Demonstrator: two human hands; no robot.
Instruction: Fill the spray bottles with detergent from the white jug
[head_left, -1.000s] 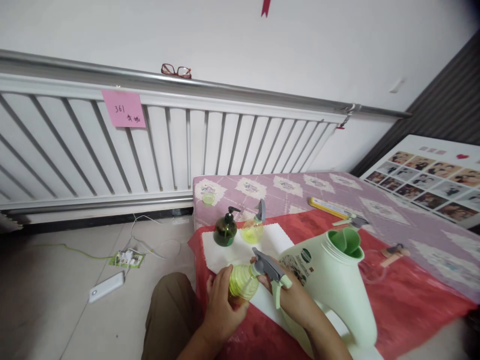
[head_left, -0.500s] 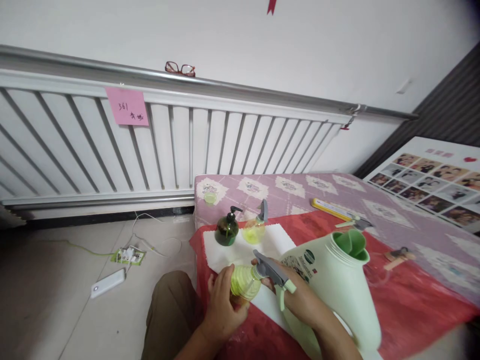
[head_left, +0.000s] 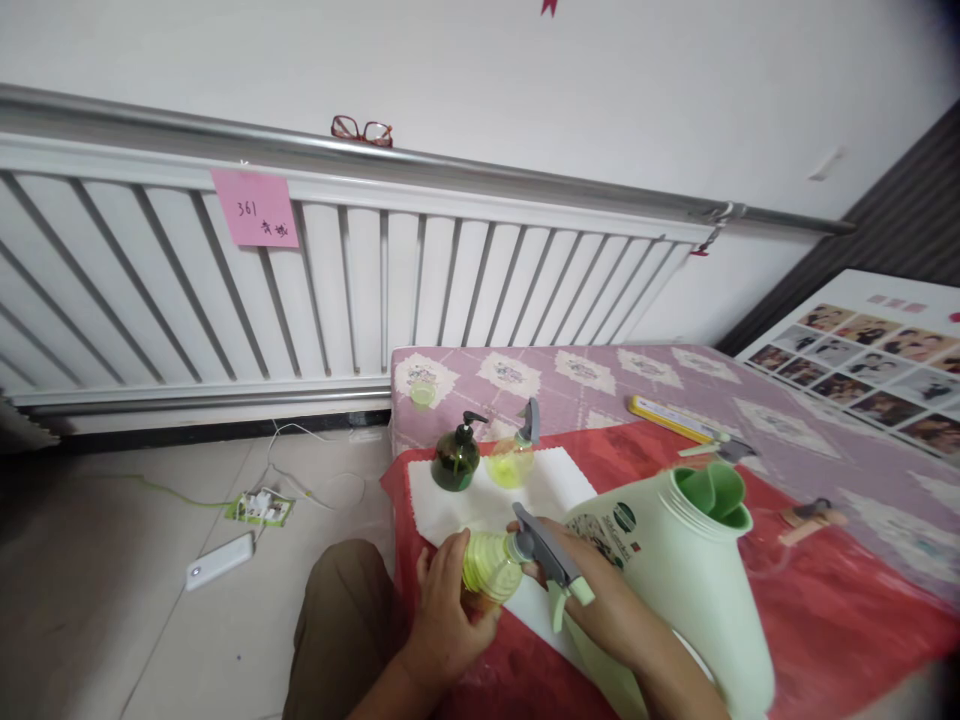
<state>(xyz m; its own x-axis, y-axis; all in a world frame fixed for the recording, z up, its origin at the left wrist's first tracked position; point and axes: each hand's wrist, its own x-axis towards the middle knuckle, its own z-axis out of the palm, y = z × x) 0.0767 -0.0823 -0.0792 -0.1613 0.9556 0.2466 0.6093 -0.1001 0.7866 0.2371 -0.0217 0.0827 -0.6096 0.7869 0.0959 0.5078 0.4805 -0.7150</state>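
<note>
My left hand (head_left: 448,612) is wrapped around the ribbed yellow-green body of a spray bottle (head_left: 486,562), which lies tilted toward the right. At its neck, my right hand (head_left: 574,560) is closed around the grey spray head (head_left: 546,552); some of its fingers are hidden behind it. Just behind stand a dark green pump bottle (head_left: 455,458) and a second, clear spray bottle (head_left: 511,462) with yellow liquid, both on a white sheet (head_left: 566,474). A big pale green jug (head_left: 679,580) with a green spout leans beside my right forearm.
A red cloth (head_left: 810,610) covers part of the patterned bed (head_left: 679,380). On it lie a loose spray head (head_left: 721,447) and a yellow box (head_left: 671,418). A radiator (head_left: 439,290) runs behind. A power strip (head_left: 260,507) and a white power bank (head_left: 220,561) are on the floor.
The view has shifted slightly. The spray head in my right hand has turned a little, its nozzle and trigger pointing lower; both hands keep their hold.
</note>
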